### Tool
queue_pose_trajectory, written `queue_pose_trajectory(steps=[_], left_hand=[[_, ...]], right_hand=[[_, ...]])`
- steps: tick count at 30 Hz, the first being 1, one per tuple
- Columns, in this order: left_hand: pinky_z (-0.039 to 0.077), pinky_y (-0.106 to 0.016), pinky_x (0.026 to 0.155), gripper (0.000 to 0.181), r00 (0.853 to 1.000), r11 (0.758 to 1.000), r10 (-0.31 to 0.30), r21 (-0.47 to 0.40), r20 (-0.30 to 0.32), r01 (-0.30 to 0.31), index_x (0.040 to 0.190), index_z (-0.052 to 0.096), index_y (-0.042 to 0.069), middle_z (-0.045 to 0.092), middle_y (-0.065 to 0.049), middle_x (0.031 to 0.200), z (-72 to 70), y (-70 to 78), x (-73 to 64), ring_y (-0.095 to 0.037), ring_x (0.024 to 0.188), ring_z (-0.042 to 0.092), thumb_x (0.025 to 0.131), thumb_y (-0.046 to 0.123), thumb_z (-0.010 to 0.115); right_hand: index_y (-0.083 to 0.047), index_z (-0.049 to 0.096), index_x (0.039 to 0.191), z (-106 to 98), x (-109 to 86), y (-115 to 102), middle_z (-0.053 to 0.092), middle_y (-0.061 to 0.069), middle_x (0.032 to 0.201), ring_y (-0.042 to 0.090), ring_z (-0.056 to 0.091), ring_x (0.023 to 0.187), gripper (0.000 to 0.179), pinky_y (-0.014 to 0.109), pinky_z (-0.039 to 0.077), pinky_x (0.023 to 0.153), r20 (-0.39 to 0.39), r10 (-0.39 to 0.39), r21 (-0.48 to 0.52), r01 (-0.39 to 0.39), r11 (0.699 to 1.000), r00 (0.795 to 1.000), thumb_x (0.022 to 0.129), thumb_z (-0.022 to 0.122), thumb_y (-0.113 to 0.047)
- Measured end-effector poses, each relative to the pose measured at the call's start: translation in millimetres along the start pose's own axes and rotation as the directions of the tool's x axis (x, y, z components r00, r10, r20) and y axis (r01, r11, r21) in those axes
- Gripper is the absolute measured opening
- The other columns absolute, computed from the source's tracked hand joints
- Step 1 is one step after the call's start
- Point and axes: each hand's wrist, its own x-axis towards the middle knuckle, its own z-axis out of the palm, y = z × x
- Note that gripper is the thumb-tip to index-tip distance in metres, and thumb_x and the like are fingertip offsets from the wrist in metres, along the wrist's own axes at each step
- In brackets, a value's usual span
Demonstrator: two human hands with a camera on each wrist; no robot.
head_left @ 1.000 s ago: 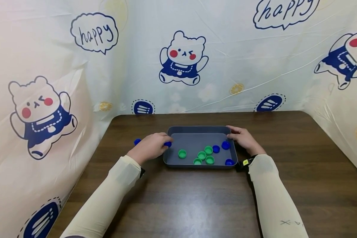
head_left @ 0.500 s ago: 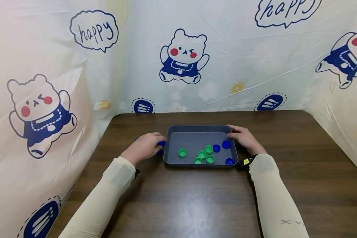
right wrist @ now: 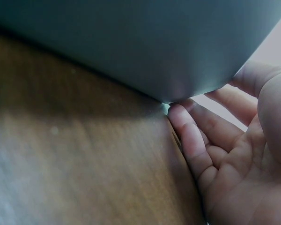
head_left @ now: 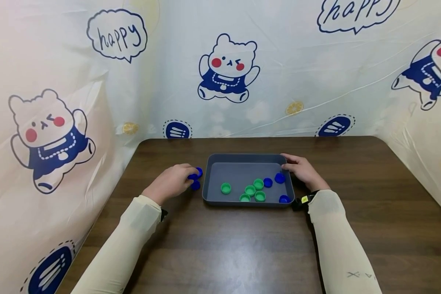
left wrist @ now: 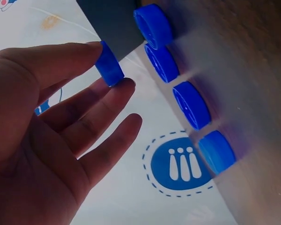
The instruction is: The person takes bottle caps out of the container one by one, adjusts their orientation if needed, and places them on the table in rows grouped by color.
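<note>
My left hand [head_left: 170,183] is over the table left of the grey tray [head_left: 204,192]. It pinches a blue bottle cap [left wrist: 110,65] between thumb and fingertips, the other fingers loosely spread. Several more blue caps [left wrist: 191,105] lie in a row on the table beside that hand; in the head view part of the row is hidden behind it. At the tray's far right corner my right hand [head_left: 304,172] grips the rim, thumb inside and fingers outside. Inside the tray are several green caps [head_left: 259,196] and three blue caps [head_left: 279,178], mostly toward the right and front.
The brown wooden table [head_left: 228,245] extends in front of the tray and to both sides. Behind it hangs a pale curtain [head_left: 272,73] printed with bears and the word "happy".
My left hand has moved left with the blue cap, away from the tray's left rim. Blue caps beside the tray now show past its fingers. The right hand stays at the tray.
</note>
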Motion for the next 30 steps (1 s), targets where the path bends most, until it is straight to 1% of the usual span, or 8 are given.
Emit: queue_pose_trajectory(steps=[4,6,9,11,18,25,30], left_hand=[[0.051,-0.044,0.089,0.031,1.0,1.0,0.006,0.0,-0.001,-0.006,0.122,0.068,0.009,0.064,-0.01,0.12,0.6,-4.3,-2.7,-0.026,0.108,0.062,0.091,0.01,0.068],[0.05,-0.045,0.091,0.031,1.0,1.0,-0.001,0.001,0.003,0.001,0.122,0.067,0.009,0.063,-0.01,0.121,1.5,-6.6,-4.1,-0.026,0.109,0.061,0.091,0.009,0.068],[0.049,-0.046,0.093,0.032,1.0,1.0,-0.014,0.004,0.005,0.014,0.124,0.067,0.009,0.063,-0.01,0.122,3.2,-9.9,-5.9,-0.026,0.11,0.06,0.092,0.01,0.067],[0.048,-0.046,0.093,0.032,1.0,1.0,-0.019,0.01,0.006,0.019,0.124,0.066,0.008,0.063,-0.009,0.121,4.8,-12.3,-7.1,-0.026,0.109,0.06,0.092,0.01,0.067],[0.05,-0.045,0.091,0.03,1.0,0.999,0.0,0.035,-0.008,0.0,0.12,0.068,0.009,0.064,-0.007,0.113,6.8,-18.3,-11.6,-0.024,0.103,0.062,0.09,0.009,0.068],[0.049,-0.047,0.093,0.031,1.0,0.999,-0.026,0.032,0.012,0.026,0.121,0.068,0.009,0.064,-0.009,0.117,7.1,-23.0,-13.4,-0.027,0.106,0.061,0.09,0.011,0.069],[0.048,-0.048,0.094,0.031,0.999,0.999,-0.043,0.026,0.023,0.042,0.122,0.067,0.009,0.064,-0.01,0.118,9.5,-27.6,-13.9,-0.027,0.107,0.061,0.091,0.011,0.069]], right_hand=[[-0.006,0.04,0.149,-2.2,12.3,17.2,0.037,0.022,0.149,0.039,0.036,0.134,0.055,0.055,0.032,0.107,-0.006,-0.01,0.002,0.01,1.0,1.0,0.097,0.059,-0.015],[-0.009,0.04,0.149,-2.8,17.8,25.8,0.037,0.021,0.15,0.038,0.036,0.134,0.056,0.054,0.031,0.107,-0.008,-0.012,-0.003,0.012,1.0,1.0,0.097,0.059,-0.017],[-0.012,0.041,0.149,-2.4,21.4,32.9,0.038,0.019,0.15,0.037,0.038,0.134,0.056,0.054,0.032,0.107,-0.019,-0.02,-0.016,0.019,1.0,1.0,0.097,0.06,-0.02],[-0.013,0.042,0.149,-2.0,22.2,34.7,0.039,0.018,0.149,0.036,0.039,0.132,0.056,0.054,0.032,0.107,-0.027,-0.024,-0.026,0.024,0.999,0.999,0.097,0.061,-0.021],[-0.014,0.043,0.148,-2.4,21.7,32.8,0.04,0.017,0.148,0.036,0.041,0.13,0.056,0.054,0.035,0.105,-0.032,-0.025,-0.039,0.024,0.999,0.999,0.096,0.061,-0.023],[-0.014,0.043,0.149,-3.1,22.2,34.1,0.039,0.017,0.149,0.036,0.04,0.131,0.056,0.054,0.035,0.105,-0.031,-0.025,-0.029,0.024,0.999,0.999,0.096,0.061,-0.023],[-0.013,0.042,0.149,-2.9,22.2,32.8,0.038,0.018,0.149,0.036,0.039,0.132,0.056,0.053,0.035,0.104,-0.026,-0.02,-0.019,0.02,1.0,0.999,0.097,0.061,-0.02]])
